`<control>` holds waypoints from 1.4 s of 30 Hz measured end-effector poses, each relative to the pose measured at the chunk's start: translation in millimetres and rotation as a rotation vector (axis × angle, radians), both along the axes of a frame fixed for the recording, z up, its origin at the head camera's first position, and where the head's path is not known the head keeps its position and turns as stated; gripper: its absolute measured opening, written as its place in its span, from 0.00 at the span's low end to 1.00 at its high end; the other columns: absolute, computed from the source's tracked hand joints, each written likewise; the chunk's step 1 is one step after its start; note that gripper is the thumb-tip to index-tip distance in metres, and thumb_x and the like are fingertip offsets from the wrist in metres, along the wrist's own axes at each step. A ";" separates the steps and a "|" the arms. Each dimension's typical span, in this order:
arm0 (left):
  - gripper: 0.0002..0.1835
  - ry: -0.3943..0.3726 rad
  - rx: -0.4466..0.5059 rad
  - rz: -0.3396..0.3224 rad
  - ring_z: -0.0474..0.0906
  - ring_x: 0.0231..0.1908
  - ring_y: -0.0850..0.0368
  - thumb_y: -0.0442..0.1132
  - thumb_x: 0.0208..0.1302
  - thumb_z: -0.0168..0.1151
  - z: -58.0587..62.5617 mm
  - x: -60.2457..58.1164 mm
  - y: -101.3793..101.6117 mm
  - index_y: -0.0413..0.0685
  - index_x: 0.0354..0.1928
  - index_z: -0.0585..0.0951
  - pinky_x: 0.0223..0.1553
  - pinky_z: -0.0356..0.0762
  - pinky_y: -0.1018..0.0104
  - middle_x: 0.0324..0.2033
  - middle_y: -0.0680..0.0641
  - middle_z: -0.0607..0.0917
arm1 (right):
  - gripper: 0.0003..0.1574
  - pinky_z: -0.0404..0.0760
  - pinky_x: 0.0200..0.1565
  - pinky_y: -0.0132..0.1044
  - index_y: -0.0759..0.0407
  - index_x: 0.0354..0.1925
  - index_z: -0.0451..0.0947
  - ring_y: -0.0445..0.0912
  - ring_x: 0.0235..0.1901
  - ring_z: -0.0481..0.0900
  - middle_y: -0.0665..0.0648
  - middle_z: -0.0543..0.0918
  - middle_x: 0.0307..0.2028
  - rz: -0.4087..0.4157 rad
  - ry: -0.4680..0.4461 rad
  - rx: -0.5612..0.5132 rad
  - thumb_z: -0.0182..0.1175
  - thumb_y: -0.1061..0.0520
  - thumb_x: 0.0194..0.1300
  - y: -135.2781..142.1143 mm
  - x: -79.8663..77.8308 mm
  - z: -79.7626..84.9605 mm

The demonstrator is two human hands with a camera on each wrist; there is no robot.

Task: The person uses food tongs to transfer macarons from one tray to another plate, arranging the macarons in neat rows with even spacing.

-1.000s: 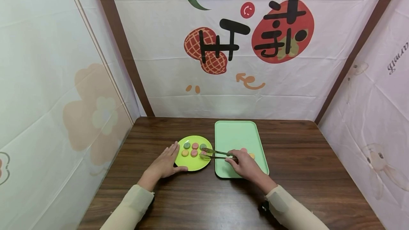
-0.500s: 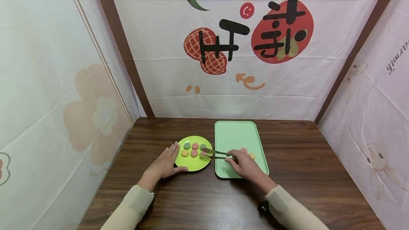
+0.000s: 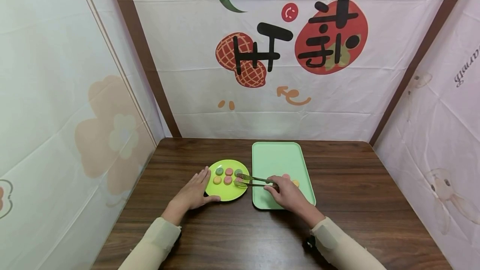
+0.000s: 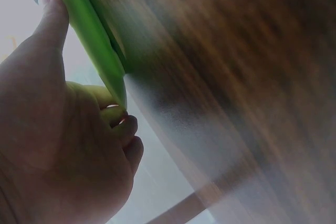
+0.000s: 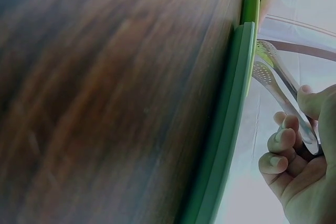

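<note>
My left hand (image 3: 193, 188) rests at the left rim of a lime-green plate (image 3: 229, 195), thumb and fingers spread along its edge. In the left wrist view the thumb lies on the plate's rim (image 4: 89, 27). Several macarons sit on the plate in two rows, among them a yellow macaron (image 3: 217, 180) and a green macaron (image 3: 219, 171). Metal tongs (image 3: 243, 176) are held in my right hand (image 3: 288, 193). Their perforated tips, spread apart, reach over the plate's right side, around a partly hidden pink macaron (image 3: 238, 180). The right wrist view shows fingers curled about the tongs (image 5: 270, 83).
A mint-green tray (image 3: 277, 157) lies right of the plate, under my right hand. On it are a pink macaron (image 3: 286, 176) and a yellow macaron (image 3: 296, 183), partly hidden by the hand. Printed cloth walls (image 3: 210, 124) enclose the brown wooden table (image 3: 232, 236).
</note>
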State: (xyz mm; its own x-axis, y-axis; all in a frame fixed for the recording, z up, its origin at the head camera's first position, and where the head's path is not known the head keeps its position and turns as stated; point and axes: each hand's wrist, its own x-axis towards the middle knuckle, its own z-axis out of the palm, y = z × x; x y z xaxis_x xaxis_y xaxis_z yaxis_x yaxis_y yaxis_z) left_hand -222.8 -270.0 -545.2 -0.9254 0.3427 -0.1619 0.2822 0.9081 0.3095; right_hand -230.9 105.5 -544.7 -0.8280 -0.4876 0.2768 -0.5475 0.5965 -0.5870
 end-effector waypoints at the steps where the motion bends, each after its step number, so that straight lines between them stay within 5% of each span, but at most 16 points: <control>1: 0.63 0.000 0.000 0.001 0.46 0.84 0.37 0.72 0.70 0.63 0.0 0.1 0.0 0.31 0.84 0.49 0.85 0.46 0.44 0.85 0.31 0.48 | 0.15 0.80 0.30 0.33 0.62 0.54 0.86 0.32 0.27 0.77 0.47 0.88 0.34 0.000 0.000 0.001 0.66 0.52 0.79 0.1 -0.1 -0.1; 23: 0.63 -0.008 0.004 0.009 0.46 0.84 0.37 0.72 0.70 0.63 0.3 0.3 0.2 0.31 0.85 0.49 0.85 0.45 0.44 0.85 0.32 0.48 | 0.16 0.78 0.29 0.32 0.62 0.54 0.86 0.33 0.25 0.74 0.46 0.87 0.33 -0.003 -0.007 0.004 0.66 0.51 0.79 1.3 0.8 1.1; 33: 0.64 -0.022 0.001 0.009 0.45 0.84 0.38 0.74 0.69 0.62 2.1 0.4 1.9 0.32 0.85 0.48 0.84 0.46 0.44 0.85 0.32 0.47 | 0.17 0.88 0.38 0.40 0.63 0.54 0.86 0.39 0.36 0.87 0.51 0.90 0.39 -0.029 0.019 -0.007 0.67 0.52 0.78 6.6 3.6 1.7; 42: 0.63 -0.022 -0.003 0.018 0.45 0.85 0.39 0.72 0.70 0.63 2.9 0.7 2.3 0.33 0.85 0.47 0.85 0.45 0.45 0.85 0.33 0.47 | 0.16 0.85 0.37 0.37 0.63 0.55 0.86 0.39 0.34 0.82 0.50 0.83 0.39 -0.058 0.046 -0.023 0.69 0.54 0.76 16.5 5.8 3.3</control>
State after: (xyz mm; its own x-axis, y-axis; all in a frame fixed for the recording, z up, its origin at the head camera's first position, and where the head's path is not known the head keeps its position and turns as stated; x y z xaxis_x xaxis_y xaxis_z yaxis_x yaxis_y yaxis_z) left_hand -222.0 -267.7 -542.3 -0.9276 0.3253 -0.1837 0.2587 0.9140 0.3124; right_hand -225.1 122.0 -541.3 -0.8409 -0.4319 0.3262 -0.5391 0.6146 -0.5759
